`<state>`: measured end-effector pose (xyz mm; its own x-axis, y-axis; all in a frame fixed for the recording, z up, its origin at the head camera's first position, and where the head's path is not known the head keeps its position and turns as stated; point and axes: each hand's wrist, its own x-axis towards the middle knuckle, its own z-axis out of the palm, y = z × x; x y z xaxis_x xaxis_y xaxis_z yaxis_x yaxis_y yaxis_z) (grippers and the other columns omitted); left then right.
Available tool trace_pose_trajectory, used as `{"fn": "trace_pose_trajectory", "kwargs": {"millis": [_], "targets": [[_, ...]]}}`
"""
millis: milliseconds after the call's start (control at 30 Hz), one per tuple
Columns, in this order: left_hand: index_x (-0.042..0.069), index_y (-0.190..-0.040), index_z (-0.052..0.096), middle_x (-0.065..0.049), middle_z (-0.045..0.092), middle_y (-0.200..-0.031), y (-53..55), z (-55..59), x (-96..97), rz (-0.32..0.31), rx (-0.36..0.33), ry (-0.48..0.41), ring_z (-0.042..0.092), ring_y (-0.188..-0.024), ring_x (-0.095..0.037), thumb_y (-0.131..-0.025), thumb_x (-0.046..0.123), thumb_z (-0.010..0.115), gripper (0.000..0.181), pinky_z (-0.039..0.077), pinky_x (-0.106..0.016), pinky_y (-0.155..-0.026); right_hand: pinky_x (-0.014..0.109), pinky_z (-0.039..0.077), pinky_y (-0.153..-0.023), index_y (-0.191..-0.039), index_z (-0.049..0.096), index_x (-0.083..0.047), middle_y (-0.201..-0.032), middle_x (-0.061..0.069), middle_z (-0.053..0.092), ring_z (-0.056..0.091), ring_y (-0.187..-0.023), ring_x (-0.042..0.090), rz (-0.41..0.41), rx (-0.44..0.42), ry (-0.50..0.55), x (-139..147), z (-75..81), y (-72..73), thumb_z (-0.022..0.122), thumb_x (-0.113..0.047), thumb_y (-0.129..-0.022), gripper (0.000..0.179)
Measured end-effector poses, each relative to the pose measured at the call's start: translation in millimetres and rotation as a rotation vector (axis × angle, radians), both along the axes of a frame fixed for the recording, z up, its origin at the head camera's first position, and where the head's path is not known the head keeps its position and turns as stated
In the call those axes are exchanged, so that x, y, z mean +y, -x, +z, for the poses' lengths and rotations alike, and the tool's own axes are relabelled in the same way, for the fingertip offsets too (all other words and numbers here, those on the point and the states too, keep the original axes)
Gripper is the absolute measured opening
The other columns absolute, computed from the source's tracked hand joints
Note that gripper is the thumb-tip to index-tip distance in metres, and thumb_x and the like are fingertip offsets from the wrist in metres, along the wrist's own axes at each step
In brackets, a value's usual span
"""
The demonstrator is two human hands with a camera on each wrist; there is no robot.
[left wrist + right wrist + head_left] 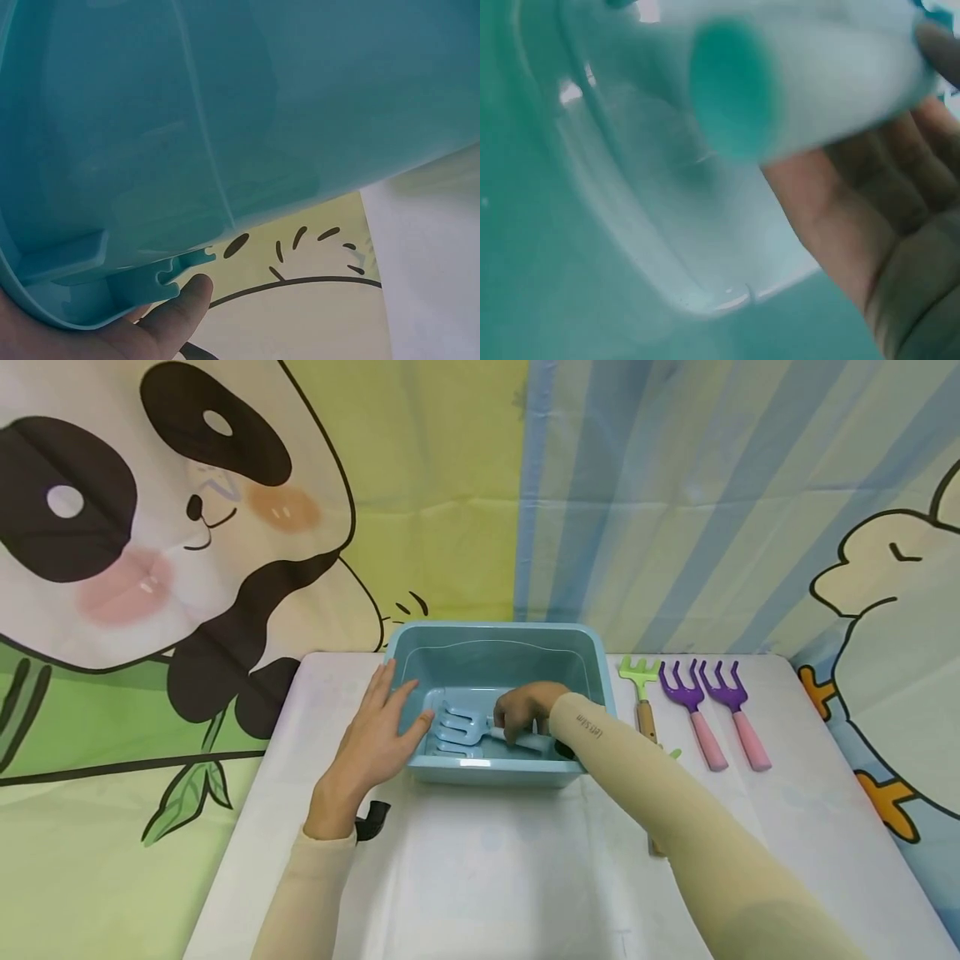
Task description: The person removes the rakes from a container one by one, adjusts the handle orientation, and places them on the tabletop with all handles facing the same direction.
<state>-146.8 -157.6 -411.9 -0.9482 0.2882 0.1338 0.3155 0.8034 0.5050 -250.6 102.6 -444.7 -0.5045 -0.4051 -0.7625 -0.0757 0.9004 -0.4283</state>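
Note:
A light blue plastic tub (495, 772) stands at the back of the white table. My left hand (378, 739) rests on its left rim, fingers spread and mostly straight. The left wrist view shows a fingertip (196, 289) beside the notched underside of the rim. Inside the tub, my right hand (525, 706) grips a light blue hand fork (462, 727) by its pale handle (832, 82), tines pointing left. Another blue fork (456, 750) lies partly hidden under it on the tub floor.
Right of the tub lie two purple forks (682, 692) with pink handles and a green fork (640, 672) with a wooden handle. My right sleeve (675, 810) partly covers another wooden-handled tool (657, 847). A printed cloth backdrop (450, 527) hangs close behind.

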Motion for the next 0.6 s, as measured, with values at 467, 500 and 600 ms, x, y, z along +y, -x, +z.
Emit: {"fn": "trace_pose_trajectory", "kwargs": {"millis": [467, 500, 600], "targets": [[0.006, -0.150, 0.044, -0.009, 0.005, -0.167, -0.3, 1.5, -0.3, 0.000, 0.001, 0.006, -0.003, -0.152, -0.024, -0.101, 0.056, 0.047, 0.071, 0.024, -0.059, -0.113, 0.038, 0.049, -0.070, -0.123, 0.059, -0.010, -0.106, 0.011, 0.057, 0.056, -0.085, 0.021, -0.043, -0.170, 0.052, 2.5, 12.3, 7.3, 0.069, -0.006, -0.093, 0.032], [0.006, -0.150, 0.044, -0.010, 0.005, -0.167, -0.1, 1.7, -0.1, -0.001, 0.000, 0.007, -0.003, -0.152, -0.023, -0.101, 0.055, 0.047, 0.070, 0.024, -0.059, -0.113, 0.038, 0.050, -0.071, -0.124, 0.058, -0.011, -0.109, 0.012, 0.057, 0.056, -0.086, 0.022, -0.043, -0.164, 0.049, 2.5, 13.3, 7.8, 0.069, -0.007, -0.093, 0.033], [0.006, -0.150, 0.044, -0.010, 0.005, -0.167, 0.6, 2.3, 0.6, -0.005, -0.003, 0.010, -0.004, -0.152, -0.022, -0.101, 0.056, 0.046, 0.071, 0.024, -0.058, -0.113, 0.040, 0.053, -0.074, -0.126, 0.056, -0.014, -0.115, 0.012, 0.055, 0.058, -0.091, 0.022, -0.034, -0.140, 0.038, 2.8, 18.3, 9.5, 0.069, -0.008, -0.094, 0.036]]}}
